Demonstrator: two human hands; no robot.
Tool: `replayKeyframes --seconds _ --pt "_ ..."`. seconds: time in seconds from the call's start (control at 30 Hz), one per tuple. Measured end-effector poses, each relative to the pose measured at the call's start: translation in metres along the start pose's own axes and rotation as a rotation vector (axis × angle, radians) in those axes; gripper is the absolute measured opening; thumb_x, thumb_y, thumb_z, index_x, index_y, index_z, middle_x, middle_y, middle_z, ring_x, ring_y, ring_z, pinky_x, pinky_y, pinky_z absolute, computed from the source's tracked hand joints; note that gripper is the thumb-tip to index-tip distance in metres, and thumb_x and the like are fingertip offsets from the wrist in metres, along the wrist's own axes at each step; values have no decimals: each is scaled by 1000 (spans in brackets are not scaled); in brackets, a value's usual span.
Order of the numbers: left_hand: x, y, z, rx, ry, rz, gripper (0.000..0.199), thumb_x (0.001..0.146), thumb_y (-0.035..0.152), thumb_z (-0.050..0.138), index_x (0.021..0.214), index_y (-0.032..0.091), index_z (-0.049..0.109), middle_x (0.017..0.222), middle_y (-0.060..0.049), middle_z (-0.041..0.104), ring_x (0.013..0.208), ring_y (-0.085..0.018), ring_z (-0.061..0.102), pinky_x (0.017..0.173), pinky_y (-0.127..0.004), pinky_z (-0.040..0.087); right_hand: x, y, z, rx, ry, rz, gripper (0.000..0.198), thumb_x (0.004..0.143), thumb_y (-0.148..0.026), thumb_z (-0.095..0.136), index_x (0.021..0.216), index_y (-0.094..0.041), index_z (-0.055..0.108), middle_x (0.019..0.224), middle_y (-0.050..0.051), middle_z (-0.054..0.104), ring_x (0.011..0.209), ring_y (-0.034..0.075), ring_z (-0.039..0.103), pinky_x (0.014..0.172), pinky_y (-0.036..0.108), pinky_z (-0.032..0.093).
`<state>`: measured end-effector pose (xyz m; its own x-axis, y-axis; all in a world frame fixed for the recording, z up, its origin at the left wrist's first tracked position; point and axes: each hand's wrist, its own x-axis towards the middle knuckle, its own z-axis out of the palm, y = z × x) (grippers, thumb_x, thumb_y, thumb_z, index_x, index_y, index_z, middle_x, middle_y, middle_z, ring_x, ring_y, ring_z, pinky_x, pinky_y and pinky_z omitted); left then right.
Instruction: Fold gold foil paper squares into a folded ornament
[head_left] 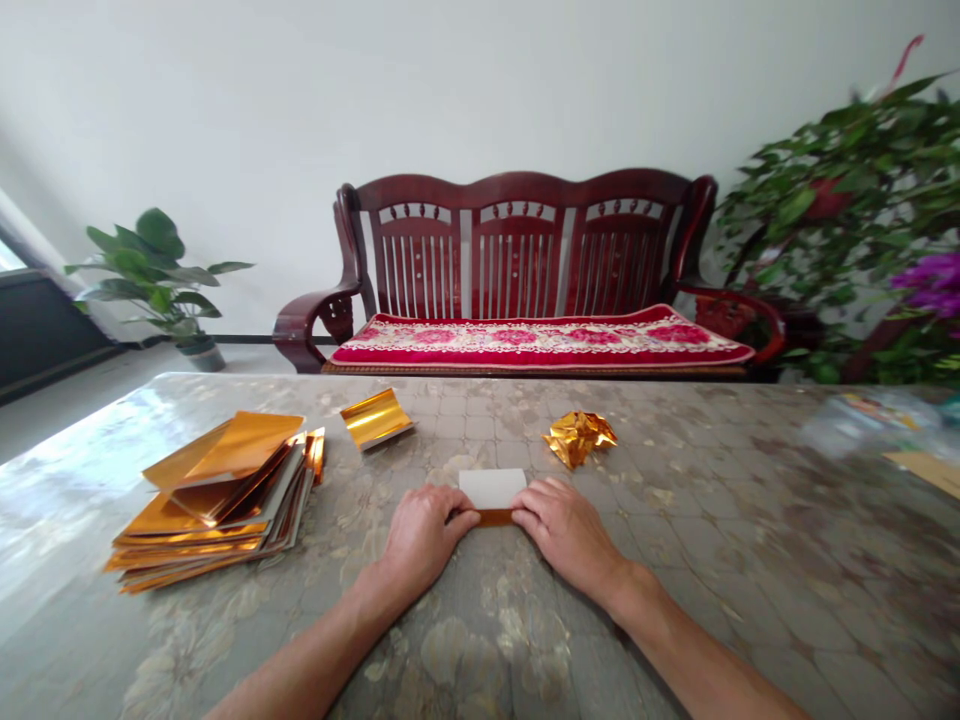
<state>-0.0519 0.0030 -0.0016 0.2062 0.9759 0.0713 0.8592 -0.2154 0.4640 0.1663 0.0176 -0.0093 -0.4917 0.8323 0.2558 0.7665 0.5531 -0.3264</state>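
Note:
A sheet of gold foil paper lies on the table in front of me, its pale grey back facing up. Along its near edge a gold strip shows, where the paper is folded or rolled over. My left hand pinches the left end of that edge between thumb and fingers. At the right end, my right hand grips it the same way. Beyond my right hand sits a crumpled gold foil piece. A curled gold sheet rests past my left hand.
An uneven stack of gold foil sheets stands at the left of the patterned table. Clear plastic packaging lies at the far right, near a tan piece of card. Behind the table is a wooden bench, with plants on both sides.

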Motion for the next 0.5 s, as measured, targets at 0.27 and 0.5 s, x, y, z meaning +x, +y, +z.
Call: replayKeyframes --seconds 0.27,0.5 --pt "0 3 0 127 13 -13 22 90 35 59 73 23 68 78 1 71 80 -19 62 69 -29 32 2 -4 0 -96 -25 47 15 95 -25 57 82 -21 64 87 1 68 86 19 56 74 30 35" --pt "3 4 -2 171 -15 -50 26 91 39 57 74 23 68 80 -1 72 82 -20 63 68 -29 31 5 -7 -1 -105 -48 93 15 94 -25 55 83 -21 64 86 1 69 85 19 57 73 30 34"
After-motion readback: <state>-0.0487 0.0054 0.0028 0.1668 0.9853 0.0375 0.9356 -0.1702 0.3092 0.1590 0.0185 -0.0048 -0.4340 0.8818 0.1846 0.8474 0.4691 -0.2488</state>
